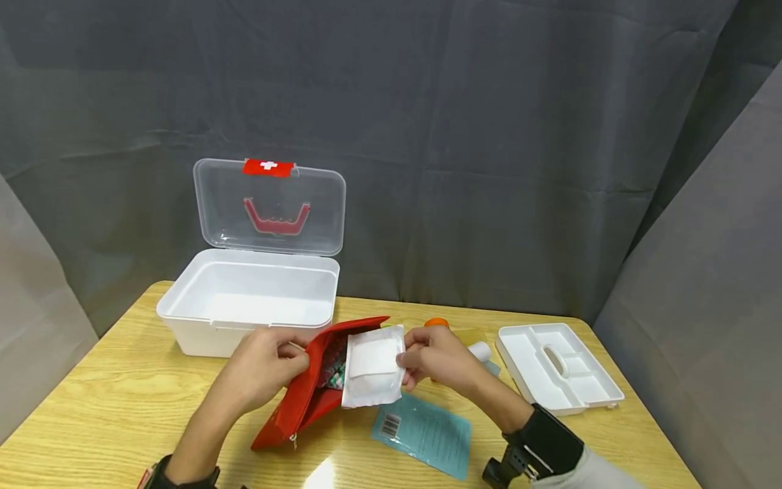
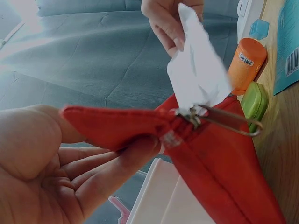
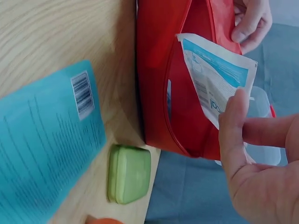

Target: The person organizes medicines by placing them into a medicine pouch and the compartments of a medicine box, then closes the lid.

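My left hand (image 1: 267, 367) pinches the edge of a red zip pouch (image 1: 299, 401), holding it tilted with its mouth open toward the right. Metal zip pulls hang at the pouch's near end, large in the left wrist view. Between thumb and fingers, my right hand (image 1: 436, 360) pinches a flat white sachet (image 1: 374, 367) by its right edge, at the pouch's mouth. The right wrist view shows blue print on the sachet's other face (image 3: 217, 70). Inside the pouch some patterned green-and-dark contents (image 1: 333, 373) show; the rest is hidden.
Behind the pouch stands a white box (image 1: 250, 288) with its clear lid (image 1: 269, 210) raised. A white compartment tray (image 1: 559, 367) lies at the right. A blue packet (image 1: 424, 435), a green case (image 3: 129, 174), an orange bottle (image 2: 247, 65) and a white roll (image 1: 480, 351) are nearby.
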The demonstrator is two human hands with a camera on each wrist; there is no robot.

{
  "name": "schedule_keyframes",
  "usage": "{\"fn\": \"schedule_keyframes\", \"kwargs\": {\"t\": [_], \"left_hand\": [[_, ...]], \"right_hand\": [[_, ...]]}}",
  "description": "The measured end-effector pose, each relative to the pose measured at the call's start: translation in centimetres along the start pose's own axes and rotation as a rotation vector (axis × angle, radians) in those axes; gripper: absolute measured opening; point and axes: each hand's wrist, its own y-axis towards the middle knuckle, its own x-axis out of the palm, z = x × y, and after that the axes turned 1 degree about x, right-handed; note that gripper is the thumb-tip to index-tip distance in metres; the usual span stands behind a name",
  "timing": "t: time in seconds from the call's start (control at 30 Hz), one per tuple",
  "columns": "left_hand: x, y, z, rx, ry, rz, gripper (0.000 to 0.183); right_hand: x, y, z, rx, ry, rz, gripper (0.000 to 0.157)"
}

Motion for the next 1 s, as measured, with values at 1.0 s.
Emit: {"fn": "schedule_keyframes", "kwargs": {"t": [1.0], "left_hand": [[0.1, 0.0, 0.1, 0.006, -0.011, 0.0, 0.022]], "right_hand": [[1.8, 1.7, 0.3, 0.043, 0.163, -0.006, 0.019]]}}
